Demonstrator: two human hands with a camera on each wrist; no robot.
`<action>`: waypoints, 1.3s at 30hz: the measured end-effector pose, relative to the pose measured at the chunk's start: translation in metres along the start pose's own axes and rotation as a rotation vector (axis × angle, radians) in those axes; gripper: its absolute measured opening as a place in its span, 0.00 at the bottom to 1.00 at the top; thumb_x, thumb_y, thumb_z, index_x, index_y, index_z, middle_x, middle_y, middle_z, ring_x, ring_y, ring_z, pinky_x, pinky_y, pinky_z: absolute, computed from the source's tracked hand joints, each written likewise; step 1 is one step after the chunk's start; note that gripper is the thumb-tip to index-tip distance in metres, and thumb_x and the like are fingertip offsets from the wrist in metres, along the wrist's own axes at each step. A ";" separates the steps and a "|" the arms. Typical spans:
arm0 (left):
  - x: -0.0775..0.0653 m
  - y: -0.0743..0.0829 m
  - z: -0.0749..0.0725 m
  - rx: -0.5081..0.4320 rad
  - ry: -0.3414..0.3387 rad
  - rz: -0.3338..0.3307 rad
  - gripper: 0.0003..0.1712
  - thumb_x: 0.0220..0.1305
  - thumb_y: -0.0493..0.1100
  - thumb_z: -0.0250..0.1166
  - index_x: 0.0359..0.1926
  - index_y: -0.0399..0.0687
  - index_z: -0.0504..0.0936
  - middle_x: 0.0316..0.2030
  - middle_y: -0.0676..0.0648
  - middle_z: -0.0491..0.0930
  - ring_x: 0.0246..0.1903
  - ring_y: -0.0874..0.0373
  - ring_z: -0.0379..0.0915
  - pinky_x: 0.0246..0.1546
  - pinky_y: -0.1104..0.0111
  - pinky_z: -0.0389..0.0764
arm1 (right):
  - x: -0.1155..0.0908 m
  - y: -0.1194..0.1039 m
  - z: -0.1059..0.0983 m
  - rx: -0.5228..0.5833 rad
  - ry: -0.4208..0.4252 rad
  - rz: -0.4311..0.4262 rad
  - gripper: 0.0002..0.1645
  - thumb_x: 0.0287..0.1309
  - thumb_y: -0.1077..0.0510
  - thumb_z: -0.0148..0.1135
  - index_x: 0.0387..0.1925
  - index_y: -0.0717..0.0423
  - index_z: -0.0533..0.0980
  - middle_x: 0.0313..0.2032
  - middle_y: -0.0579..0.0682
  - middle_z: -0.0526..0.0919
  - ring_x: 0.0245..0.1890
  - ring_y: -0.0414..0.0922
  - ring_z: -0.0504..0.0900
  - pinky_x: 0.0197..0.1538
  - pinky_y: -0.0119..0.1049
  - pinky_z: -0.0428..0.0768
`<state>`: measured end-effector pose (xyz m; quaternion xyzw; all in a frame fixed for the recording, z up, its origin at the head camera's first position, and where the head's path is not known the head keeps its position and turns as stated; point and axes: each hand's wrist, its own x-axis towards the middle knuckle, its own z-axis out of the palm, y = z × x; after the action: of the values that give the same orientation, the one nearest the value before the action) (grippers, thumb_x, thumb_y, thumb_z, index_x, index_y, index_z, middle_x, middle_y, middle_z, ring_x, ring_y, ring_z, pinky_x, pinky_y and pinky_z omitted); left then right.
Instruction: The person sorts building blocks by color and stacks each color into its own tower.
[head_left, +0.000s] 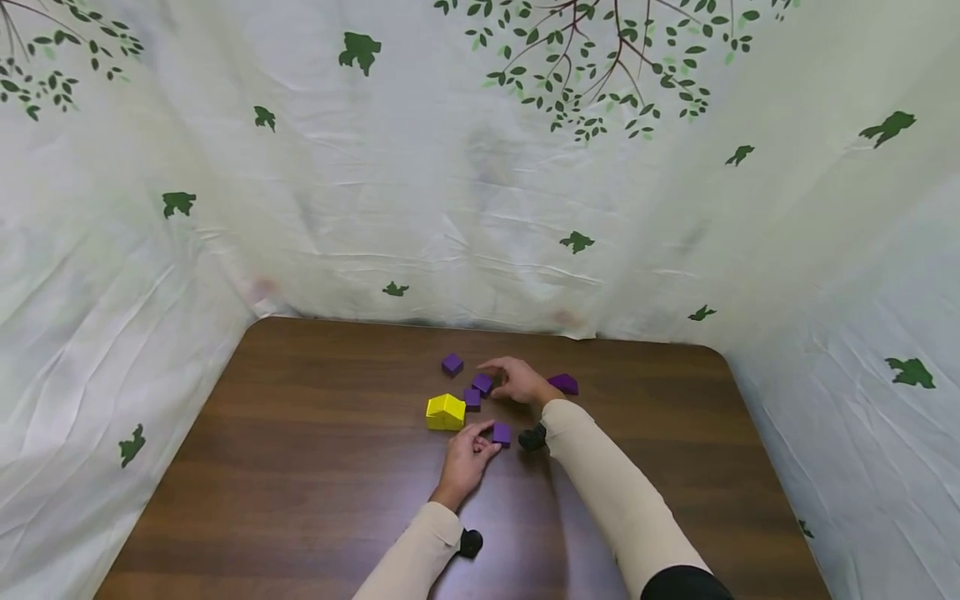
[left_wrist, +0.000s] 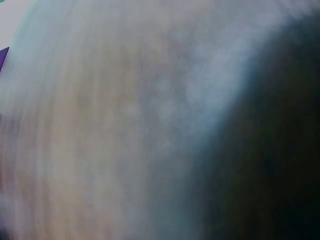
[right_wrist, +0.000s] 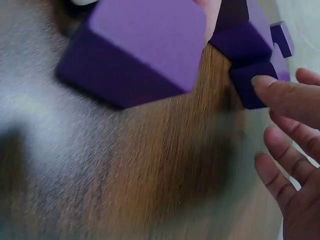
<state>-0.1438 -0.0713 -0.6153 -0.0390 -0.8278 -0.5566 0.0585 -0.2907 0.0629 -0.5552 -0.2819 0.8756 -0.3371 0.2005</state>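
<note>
In the head view my left hand [head_left: 462,465] pinches a purple cube [head_left: 502,434] low in the middle of the group of blocks. That cube [right_wrist: 135,50] looms large in the right wrist view, with a fingertip behind it. My right hand [head_left: 519,382] is beside another purple cube [head_left: 482,384], its fingers loosely bent and spread. In the right wrist view its thumb overlaps a cube [right_wrist: 250,85]. Next to that one sits a third purple cube [head_left: 472,400], right by a yellow house-shaped block [head_left: 446,413]. The left wrist view is mostly blurred and blocked.
Another purple cube [head_left: 452,364] stands toward the table's back. A flat purple piece [head_left: 564,383] lies behind my right wrist, partly hidden. The brown wooden table [head_left: 300,450] ends at a white leaf-printed cloth [head_left: 450,200] behind and at the sides.
</note>
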 end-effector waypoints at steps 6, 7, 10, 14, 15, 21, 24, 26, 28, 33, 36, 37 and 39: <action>-0.002 0.001 0.003 0.006 -0.006 0.022 0.21 0.56 0.34 0.70 0.52 0.34 0.80 0.33 0.43 0.79 0.27 0.59 0.77 0.31 0.72 0.78 | 0.002 0.001 0.000 -0.036 -0.012 0.032 0.27 0.52 0.70 0.68 0.55 0.55 0.77 0.48 0.58 0.81 0.30 0.43 0.75 0.36 0.33 0.76; -0.002 0.002 0.004 0.008 -0.007 0.024 0.21 0.56 0.34 0.70 0.52 0.34 0.80 0.33 0.43 0.79 0.27 0.59 0.77 0.31 0.72 0.78 | 0.002 0.002 0.000 -0.040 -0.005 0.037 0.25 0.52 0.69 0.68 0.54 0.54 0.78 0.47 0.57 0.81 0.32 0.43 0.76 0.37 0.33 0.76; -0.002 0.003 0.004 0.011 -0.011 0.019 0.21 0.56 0.34 0.70 0.52 0.34 0.80 0.33 0.44 0.79 0.27 0.60 0.77 0.31 0.72 0.78 | 0.002 0.004 0.000 -0.032 0.022 0.042 0.22 0.51 0.68 0.70 0.49 0.54 0.79 0.45 0.55 0.81 0.36 0.44 0.77 0.39 0.35 0.77; -0.002 0.004 0.004 0.022 -0.018 0.001 0.21 0.56 0.34 0.70 0.52 0.35 0.80 0.33 0.45 0.79 0.28 0.61 0.76 0.31 0.73 0.78 | -0.001 0.009 0.000 -0.012 0.057 0.034 0.20 0.51 0.66 0.71 0.47 0.55 0.79 0.44 0.54 0.81 0.37 0.45 0.77 0.41 0.37 0.77; -0.001 0.005 0.004 0.024 -0.020 -0.004 0.21 0.56 0.34 0.70 0.52 0.35 0.80 0.33 0.45 0.79 0.28 0.61 0.76 0.31 0.73 0.78 | -0.002 0.010 -0.001 -0.005 0.068 0.030 0.20 0.51 0.66 0.71 0.47 0.56 0.78 0.44 0.54 0.82 0.37 0.45 0.77 0.42 0.37 0.77; 0.000 0.006 0.004 0.023 -0.028 -0.017 0.22 0.56 0.33 0.70 0.53 0.35 0.80 0.34 0.45 0.79 0.28 0.60 0.76 0.32 0.72 0.78 | -0.014 0.019 -0.002 0.134 0.166 0.072 0.20 0.50 0.67 0.71 0.47 0.59 0.78 0.45 0.56 0.82 0.41 0.49 0.80 0.42 0.38 0.78; 0.000 0.005 0.004 0.016 -0.017 0.002 0.21 0.56 0.33 0.70 0.52 0.34 0.80 0.34 0.44 0.79 0.28 0.60 0.76 0.32 0.72 0.78 | -0.023 0.023 -0.002 0.215 0.239 0.096 0.20 0.50 0.67 0.71 0.47 0.60 0.78 0.45 0.56 0.82 0.44 0.51 0.81 0.43 0.40 0.79; 0.000 0.004 0.004 0.012 -0.006 0.008 0.21 0.55 0.32 0.70 0.52 0.34 0.80 0.34 0.43 0.79 0.28 0.59 0.77 0.32 0.71 0.79 | -0.030 0.025 -0.001 0.253 0.285 0.103 0.20 0.50 0.67 0.71 0.47 0.60 0.78 0.45 0.56 0.82 0.44 0.51 0.82 0.44 0.41 0.79; 0.000 0.004 0.003 0.006 0.000 0.007 0.21 0.55 0.32 0.70 0.52 0.34 0.80 0.34 0.43 0.79 0.28 0.59 0.77 0.32 0.72 0.79 | -0.038 0.025 0.001 0.286 0.322 0.115 0.20 0.50 0.67 0.71 0.47 0.60 0.78 0.45 0.56 0.83 0.44 0.51 0.82 0.44 0.42 0.80; 0.000 0.002 0.004 0.003 0.008 0.009 0.21 0.55 0.32 0.70 0.52 0.33 0.80 0.33 0.42 0.79 0.28 0.56 0.78 0.32 0.71 0.79 | -0.063 0.025 0.010 0.337 0.378 0.154 0.21 0.50 0.66 0.71 0.48 0.60 0.79 0.42 0.54 0.83 0.43 0.49 0.82 0.43 0.41 0.80; 0.000 0.002 0.005 0.002 0.013 0.013 0.21 0.55 0.31 0.70 0.51 0.33 0.80 0.34 0.42 0.79 0.28 0.54 0.78 0.32 0.70 0.79 | -0.079 0.025 0.018 0.364 0.402 0.153 0.21 0.50 0.66 0.72 0.48 0.61 0.79 0.40 0.55 0.84 0.41 0.49 0.83 0.43 0.40 0.81; 0.000 0.002 0.005 0.001 0.012 0.012 0.21 0.55 0.31 0.70 0.51 0.33 0.80 0.34 0.41 0.79 0.28 0.54 0.78 0.32 0.70 0.79 | -0.084 0.026 0.021 0.372 0.414 0.147 0.21 0.50 0.66 0.72 0.48 0.62 0.79 0.40 0.56 0.84 0.40 0.50 0.83 0.42 0.40 0.81; 0.000 0.002 0.005 0.003 0.009 0.002 0.21 0.55 0.32 0.70 0.51 0.33 0.80 0.34 0.42 0.79 0.29 0.54 0.78 0.32 0.70 0.79 | -0.094 0.028 0.028 0.390 0.439 0.138 0.21 0.49 0.67 0.72 0.47 0.64 0.79 0.39 0.57 0.84 0.39 0.50 0.83 0.42 0.39 0.81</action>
<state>-0.1440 -0.0661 -0.6150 -0.0373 -0.8284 -0.5554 0.0627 -0.2143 0.1255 -0.5790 -0.0983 0.8339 -0.5373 0.0795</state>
